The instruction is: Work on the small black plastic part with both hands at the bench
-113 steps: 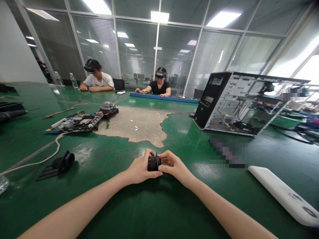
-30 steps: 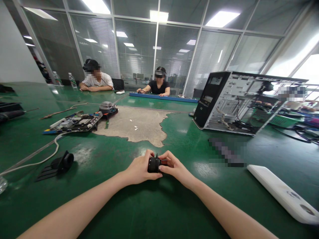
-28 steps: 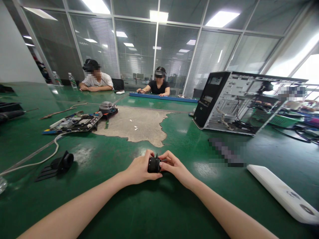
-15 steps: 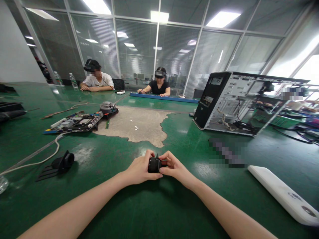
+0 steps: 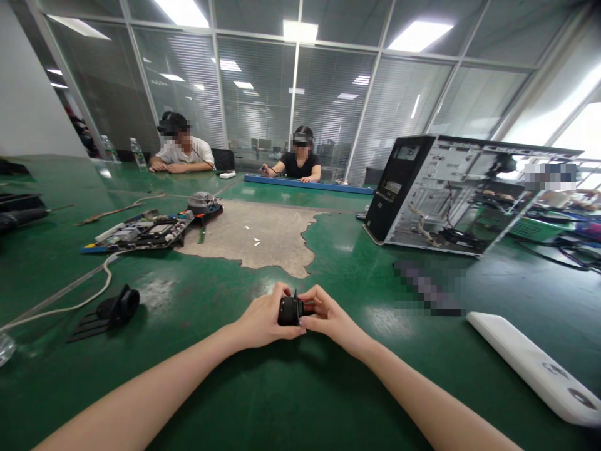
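Inside the left hand (image 5: 260, 321), a partly covered black piece (image 5: 288, 312) seems round.

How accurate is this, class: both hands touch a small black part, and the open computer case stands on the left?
Wrong side: the head view shows the open computer case standing on the right. The left hand and right hand touch the small black part.

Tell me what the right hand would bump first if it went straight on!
The right hand would first meet the round black part, which it seems to pinch at one end; the left hand comes next, though depth is unclear.
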Available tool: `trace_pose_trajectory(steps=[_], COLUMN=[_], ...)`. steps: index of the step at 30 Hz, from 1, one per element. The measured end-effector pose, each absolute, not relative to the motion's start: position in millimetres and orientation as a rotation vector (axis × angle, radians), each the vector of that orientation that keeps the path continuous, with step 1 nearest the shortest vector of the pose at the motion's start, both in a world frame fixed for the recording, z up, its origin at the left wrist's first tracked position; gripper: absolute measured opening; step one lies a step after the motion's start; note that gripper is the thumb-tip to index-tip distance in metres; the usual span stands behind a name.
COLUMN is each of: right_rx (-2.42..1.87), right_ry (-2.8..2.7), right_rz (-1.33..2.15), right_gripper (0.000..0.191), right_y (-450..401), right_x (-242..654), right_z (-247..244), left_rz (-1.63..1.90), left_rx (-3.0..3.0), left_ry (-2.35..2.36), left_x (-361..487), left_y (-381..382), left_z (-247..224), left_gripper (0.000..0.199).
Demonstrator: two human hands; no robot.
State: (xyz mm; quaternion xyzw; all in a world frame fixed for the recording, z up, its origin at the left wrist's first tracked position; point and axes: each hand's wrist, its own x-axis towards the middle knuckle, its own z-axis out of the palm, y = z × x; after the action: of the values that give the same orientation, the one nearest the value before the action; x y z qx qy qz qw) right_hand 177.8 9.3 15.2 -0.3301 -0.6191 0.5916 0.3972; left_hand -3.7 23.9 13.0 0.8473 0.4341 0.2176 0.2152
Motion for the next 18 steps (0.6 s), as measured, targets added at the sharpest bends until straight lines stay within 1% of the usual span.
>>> trace_pose_trajectory(steps=[4, 11, 16, 18], right_rx=[-0.885, -0.993, -0.879, -0.883], right_ry=[-1.507, -1.537, -1.578, -1.554], right_rz=[1.491, 1.448, 1.493, 1.493], right_gripper=[0.023, 0.028, 0.034, 0.030], right_y=[10.3, 12.8, 9.6, 9.1], right_x=[175.6, 174.2, 177.6, 177.1], right_z=[13.0, 9.3, 15.3, 15.6], left_rz=[0.601, 0.611, 0.620, 0.616], left_rx=[2.356, 2.340, 2.343, 2.351], left_ry=[1.201, 1.203, 1.193, 1.194], left_x=[-3.7, -3.4, -3.8, -4.0], left_y=[23.5, 22.8, 23.6, 23.5], left_z=[13.8, 14.2, 13.0, 12.7], left_gripper=[0.056, 0.055, 0.056, 0.056])
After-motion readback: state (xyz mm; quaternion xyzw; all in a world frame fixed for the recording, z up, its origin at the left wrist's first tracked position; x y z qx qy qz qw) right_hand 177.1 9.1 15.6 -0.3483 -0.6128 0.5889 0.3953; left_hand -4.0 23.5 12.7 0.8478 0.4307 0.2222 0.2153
